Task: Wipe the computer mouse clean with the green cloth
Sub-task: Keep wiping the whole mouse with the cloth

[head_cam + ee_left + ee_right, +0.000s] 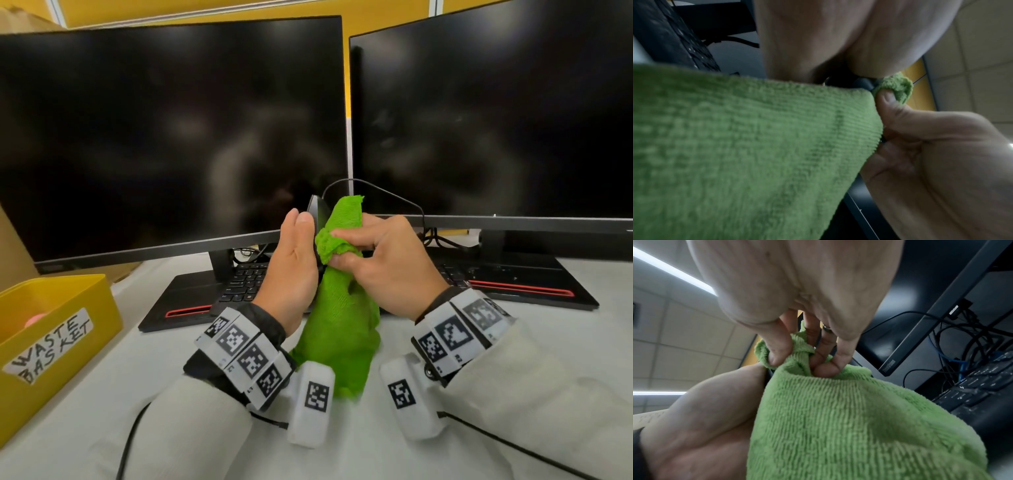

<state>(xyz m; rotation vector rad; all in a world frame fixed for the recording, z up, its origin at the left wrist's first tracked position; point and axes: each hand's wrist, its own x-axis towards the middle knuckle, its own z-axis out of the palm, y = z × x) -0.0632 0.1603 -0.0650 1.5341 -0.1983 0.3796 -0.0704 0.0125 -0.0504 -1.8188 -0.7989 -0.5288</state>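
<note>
The left hand (291, 263) grips the mouse (317, 210) raised above the desk (171, 428), exposing its side. The right hand (383, 263) pinches the bunched green cloth (337, 308) against it, concentrating wiping pressure; loose cloth hangs below.

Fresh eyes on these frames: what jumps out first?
The bright green cloth, bunched in the right hand at centre and hanging toward the white table. It is pressed against a dark computer mouse held up in the left hand. Behind them stand two dark monitors, and a yellow box labelled WASTE BASKET sits at far left.
</note>
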